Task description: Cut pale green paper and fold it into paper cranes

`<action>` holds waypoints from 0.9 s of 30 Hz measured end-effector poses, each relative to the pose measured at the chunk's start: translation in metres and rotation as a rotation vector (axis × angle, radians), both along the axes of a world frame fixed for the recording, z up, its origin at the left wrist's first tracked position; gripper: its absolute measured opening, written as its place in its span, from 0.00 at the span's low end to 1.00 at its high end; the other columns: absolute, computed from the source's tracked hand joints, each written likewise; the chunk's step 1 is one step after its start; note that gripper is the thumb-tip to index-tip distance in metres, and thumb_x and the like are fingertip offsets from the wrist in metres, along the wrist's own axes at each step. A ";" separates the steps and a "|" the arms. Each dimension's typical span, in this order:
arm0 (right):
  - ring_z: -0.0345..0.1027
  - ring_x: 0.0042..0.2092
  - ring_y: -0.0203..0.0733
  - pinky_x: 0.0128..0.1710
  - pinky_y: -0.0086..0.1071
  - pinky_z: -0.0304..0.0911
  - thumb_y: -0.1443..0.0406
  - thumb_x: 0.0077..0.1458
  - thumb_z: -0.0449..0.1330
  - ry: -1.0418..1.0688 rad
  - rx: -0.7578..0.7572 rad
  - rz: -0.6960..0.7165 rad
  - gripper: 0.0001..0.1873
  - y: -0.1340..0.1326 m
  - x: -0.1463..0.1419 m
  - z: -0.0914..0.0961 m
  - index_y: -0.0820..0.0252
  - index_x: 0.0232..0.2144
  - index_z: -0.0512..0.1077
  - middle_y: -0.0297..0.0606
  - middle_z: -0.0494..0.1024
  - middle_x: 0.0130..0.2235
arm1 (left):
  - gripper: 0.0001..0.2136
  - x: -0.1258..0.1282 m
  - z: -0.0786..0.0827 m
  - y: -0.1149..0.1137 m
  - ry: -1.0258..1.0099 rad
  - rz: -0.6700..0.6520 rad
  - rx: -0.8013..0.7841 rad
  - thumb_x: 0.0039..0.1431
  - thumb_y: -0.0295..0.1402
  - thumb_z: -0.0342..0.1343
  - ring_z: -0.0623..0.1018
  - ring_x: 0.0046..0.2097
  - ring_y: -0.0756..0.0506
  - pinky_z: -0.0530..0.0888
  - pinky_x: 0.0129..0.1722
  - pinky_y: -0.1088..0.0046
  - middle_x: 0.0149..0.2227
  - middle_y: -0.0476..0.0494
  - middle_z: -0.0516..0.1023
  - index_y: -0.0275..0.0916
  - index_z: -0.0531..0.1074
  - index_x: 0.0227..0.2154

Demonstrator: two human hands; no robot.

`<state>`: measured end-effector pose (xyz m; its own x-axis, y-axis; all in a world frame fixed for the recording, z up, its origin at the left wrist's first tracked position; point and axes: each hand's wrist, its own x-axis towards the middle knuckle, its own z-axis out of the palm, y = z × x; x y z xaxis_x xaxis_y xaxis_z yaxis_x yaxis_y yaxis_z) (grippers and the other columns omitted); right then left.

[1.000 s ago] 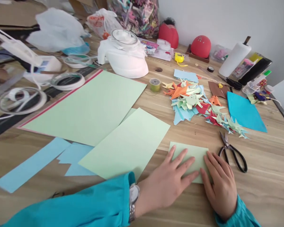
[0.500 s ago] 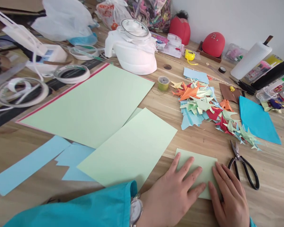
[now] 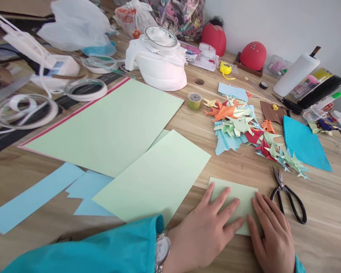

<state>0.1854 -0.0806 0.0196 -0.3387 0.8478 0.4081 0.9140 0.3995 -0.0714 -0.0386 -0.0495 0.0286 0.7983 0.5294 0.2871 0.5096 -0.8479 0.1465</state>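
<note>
A small pale green paper [image 3: 238,191] lies flat on the wooden table [image 3: 324,242] near its front edge. My left hand [image 3: 207,231] rests on the paper's left part with fingers stretched out flat. My right hand [image 3: 272,239] lies open on its right part, fingers pointing away from me. Neither hand holds anything. A wristwatch [image 3: 162,250] and a teal sleeve [image 3: 102,252] cover my left wrist and arm.
Black scissors [image 3: 288,195] lie just right of the paper. A heap of folded paper cranes [image 3: 244,129] and a teal sheet [image 3: 304,144] sit beyond. Two large green sheets [image 3: 156,178] and blue strips [image 3: 31,199] lie left. Tape rolls [image 3: 85,89], a white dispenser [image 3: 157,62] and bags crowd the back.
The view shifted slightly; both hands stay flat on the small green paper, with almost no movement of the fingers.
</note>
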 end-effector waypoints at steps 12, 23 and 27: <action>0.63 0.55 0.52 0.53 0.45 0.58 0.61 0.60 0.54 -0.057 -0.001 -0.036 0.19 0.001 -0.004 0.004 0.59 0.52 0.67 0.45 0.73 0.53 | 0.31 -0.003 0.006 0.005 0.044 -0.045 -0.144 0.59 0.57 0.41 0.55 0.64 0.28 0.51 0.57 0.36 0.62 0.37 0.62 0.44 0.63 0.58; 0.60 0.56 0.51 0.56 0.44 0.54 0.61 0.62 0.50 -0.127 -0.105 -0.191 0.15 0.002 -0.017 0.006 0.61 0.46 0.69 0.45 0.71 0.54 | 0.34 -0.007 0.003 0.005 0.051 -0.092 -0.139 0.55 0.61 0.43 0.51 0.65 0.26 0.47 0.57 0.33 0.65 0.35 0.55 0.49 0.58 0.61; 0.60 0.56 0.50 0.56 0.45 0.52 0.62 0.62 0.50 -0.119 -0.117 -0.209 0.14 0.004 -0.017 0.005 0.60 0.47 0.69 0.43 0.72 0.54 | 0.33 -0.007 0.000 0.007 0.053 -0.123 -0.153 0.55 0.61 0.41 0.50 0.65 0.25 0.46 0.56 0.32 0.66 0.36 0.52 0.54 0.55 0.61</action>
